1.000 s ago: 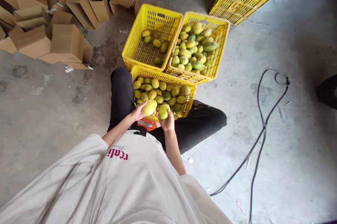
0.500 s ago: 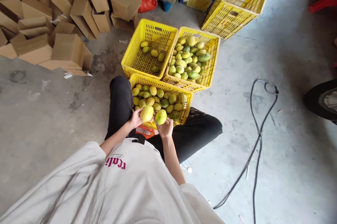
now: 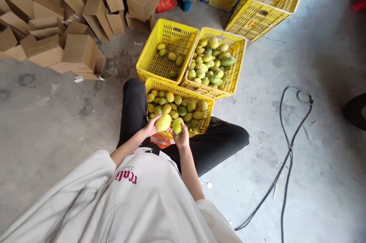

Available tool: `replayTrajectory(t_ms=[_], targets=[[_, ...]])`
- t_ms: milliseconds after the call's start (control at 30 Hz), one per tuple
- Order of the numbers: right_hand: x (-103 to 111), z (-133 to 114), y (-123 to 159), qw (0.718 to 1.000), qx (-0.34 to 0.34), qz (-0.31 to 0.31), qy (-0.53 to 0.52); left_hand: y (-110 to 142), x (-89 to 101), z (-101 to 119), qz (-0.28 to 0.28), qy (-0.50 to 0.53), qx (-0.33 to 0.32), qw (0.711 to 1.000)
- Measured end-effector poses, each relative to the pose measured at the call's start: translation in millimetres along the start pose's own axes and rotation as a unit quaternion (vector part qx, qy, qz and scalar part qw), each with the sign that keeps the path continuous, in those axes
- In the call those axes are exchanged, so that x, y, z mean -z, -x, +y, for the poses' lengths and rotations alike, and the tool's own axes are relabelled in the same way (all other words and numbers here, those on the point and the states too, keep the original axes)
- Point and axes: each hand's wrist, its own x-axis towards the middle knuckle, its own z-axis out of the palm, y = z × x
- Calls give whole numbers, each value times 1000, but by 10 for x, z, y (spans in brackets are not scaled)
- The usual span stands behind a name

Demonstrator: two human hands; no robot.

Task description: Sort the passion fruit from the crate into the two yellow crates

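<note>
fruit cupped in left hand, greener fruit in right hand, near crate rim; wide floor rightward.

Fruits lie in the near crate before two far crates, boxes left

Left grip, right grip close together, both curled; bare forearms converging.

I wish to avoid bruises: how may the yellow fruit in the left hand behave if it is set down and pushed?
The yellow fruit in the left hand would probably roll, as its sides are rounded. It seems fairly stiff, since its outline shows no sagging.
</note>
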Motion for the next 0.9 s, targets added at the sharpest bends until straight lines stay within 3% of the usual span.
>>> replayTrajectory(t_ms=[133, 333, 567, 700, 900], targets=[[-87, -47, 34, 999, -1, -19, -29, 67, -101, 99, 62, 9, -11, 998], [-129, -37, 30, 998, 10, -44, -44, 137, -141, 134, 68, 36, -7, 997], [-90, -20, -35, 999, 3, 30, -33, 237, -34, 325, 90, 42, -9, 995], [-56, -18, -47, 997, -11, 74, -13, 137, -92, 401, 86, 19, -3, 996], [190, -50, -91, 997, -16, 67, 32, -69, -238, 397, 92, 26, -18, 995]])
